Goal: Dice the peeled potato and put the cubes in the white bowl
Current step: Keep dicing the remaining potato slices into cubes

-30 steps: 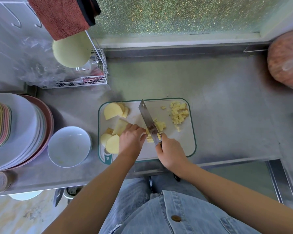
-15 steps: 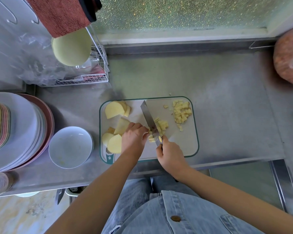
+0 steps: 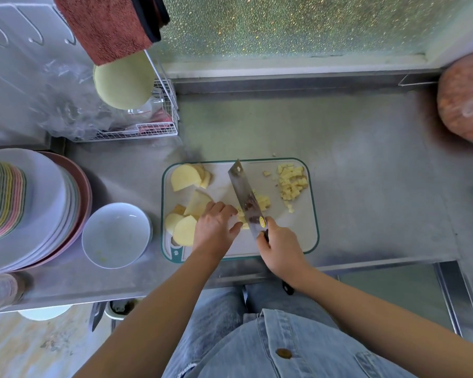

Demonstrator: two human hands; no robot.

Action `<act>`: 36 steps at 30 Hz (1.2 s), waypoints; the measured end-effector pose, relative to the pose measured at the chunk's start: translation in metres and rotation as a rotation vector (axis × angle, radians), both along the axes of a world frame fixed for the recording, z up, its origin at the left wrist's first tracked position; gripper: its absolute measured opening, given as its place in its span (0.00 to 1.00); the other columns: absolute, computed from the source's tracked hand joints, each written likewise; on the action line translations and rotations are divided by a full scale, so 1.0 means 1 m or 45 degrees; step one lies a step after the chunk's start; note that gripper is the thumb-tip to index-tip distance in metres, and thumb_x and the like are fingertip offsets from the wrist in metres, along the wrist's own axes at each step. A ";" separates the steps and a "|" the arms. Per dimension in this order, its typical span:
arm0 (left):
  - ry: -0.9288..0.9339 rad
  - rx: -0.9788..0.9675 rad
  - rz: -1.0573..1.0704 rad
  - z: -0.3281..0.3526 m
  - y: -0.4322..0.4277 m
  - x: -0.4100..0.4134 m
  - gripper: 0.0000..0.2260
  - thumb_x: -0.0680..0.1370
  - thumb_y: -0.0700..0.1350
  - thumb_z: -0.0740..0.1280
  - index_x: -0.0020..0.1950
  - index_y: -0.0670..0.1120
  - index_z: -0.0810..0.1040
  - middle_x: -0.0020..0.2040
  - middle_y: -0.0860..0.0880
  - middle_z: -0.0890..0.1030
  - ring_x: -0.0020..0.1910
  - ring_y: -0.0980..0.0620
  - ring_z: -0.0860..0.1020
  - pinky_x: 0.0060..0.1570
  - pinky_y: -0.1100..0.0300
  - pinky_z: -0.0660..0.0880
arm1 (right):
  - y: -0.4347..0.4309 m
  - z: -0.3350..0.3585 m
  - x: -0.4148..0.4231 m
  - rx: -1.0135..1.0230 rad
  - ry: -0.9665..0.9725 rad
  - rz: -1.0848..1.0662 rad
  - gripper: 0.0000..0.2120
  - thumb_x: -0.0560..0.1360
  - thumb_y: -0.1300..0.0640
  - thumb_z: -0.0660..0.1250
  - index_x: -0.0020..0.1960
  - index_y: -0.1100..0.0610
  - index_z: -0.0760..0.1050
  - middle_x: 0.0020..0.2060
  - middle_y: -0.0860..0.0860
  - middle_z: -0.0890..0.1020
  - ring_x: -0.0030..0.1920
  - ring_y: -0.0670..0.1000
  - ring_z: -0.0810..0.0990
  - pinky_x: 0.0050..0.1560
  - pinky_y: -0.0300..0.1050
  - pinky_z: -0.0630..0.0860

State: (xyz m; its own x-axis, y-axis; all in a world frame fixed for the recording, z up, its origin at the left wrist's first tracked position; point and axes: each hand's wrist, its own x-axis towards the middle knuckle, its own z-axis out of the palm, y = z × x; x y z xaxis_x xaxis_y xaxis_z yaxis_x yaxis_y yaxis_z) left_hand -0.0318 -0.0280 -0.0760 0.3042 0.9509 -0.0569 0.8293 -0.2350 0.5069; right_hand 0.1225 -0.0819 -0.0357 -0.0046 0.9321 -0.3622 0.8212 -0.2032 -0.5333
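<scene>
— Where does the camera sit?
— On the person's head, facing forward and steeply down over the denim shirt [image 3: 284,345] to the desk [image 3: 366,200]
— How close?
— Close: the cutting board [image 3: 298,236] sits mid-frame, with the left hand [image 3: 215,225] and right hand [image 3: 281,249] over it, arms rising from the bottom edge
— And farther off?
— The wide lens reaches the frosted window [image 3: 284,28] at the top; it is the only view

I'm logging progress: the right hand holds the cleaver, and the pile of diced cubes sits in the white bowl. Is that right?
No. The head view shows the pile of yellow potato cubes on the green-rimmed white cutting board, not in the round white bowl. The right hand does hold the steel cleaver.
</scene>
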 end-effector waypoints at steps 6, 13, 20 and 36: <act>0.048 -0.013 -0.038 -0.001 -0.001 0.000 0.11 0.61 0.43 0.81 0.37 0.44 0.81 0.35 0.48 0.79 0.40 0.44 0.78 0.35 0.56 0.77 | 0.000 -0.001 -0.010 -0.046 -0.077 0.020 0.11 0.80 0.58 0.55 0.58 0.62 0.69 0.33 0.54 0.76 0.37 0.58 0.75 0.35 0.46 0.61; 0.090 0.000 -0.043 -0.004 0.000 0.002 0.10 0.60 0.42 0.81 0.34 0.44 0.82 0.33 0.47 0.78 0.37 0.44 0.77 0.31 0.56 0.75 | 0.003 -0.004 -0.017 -0.049 -0.147 0.055 0.12 0.80 0.57 0.54 0.60 0.61 0.68 0.40 0.58 0.80 0.43 0.60 0.78 0.37 0.46 0.63; 0.109 -0.014 -0.040 -0.009 0.002 0.001 0.09 0.63 0.44 0.80 0.35 0.43 0.82 0.35 0.47 0.79 0.39 0.44 0.76 0.34 0.54 0.76 | 0.003 -0.003 -0.019 -0.051 -0.175 0.043 0.12 0.80 0.57 0.54 0.60 0.61 0.68 0.41 0.57 0.80 0.43 0.59 0.79 0.37 0.46 0.62; 0.096 -0.075 -0.030 0.000 0.000 -0.001 0.09 0.63 0.42 0.80 0.39 0.44 0.82 0.38 0.46 0.79 0.43 0.43 0.77 0.39 0.52 0.77 | 0.010 -0.006 -0.001 -0.015 0.099 -0.123 0.04 0.79 0.60 0.58 0.45 0.58 0.66 0.24 0.49 0.68 0.26 0.51 0.67 0.32 0.47 0.62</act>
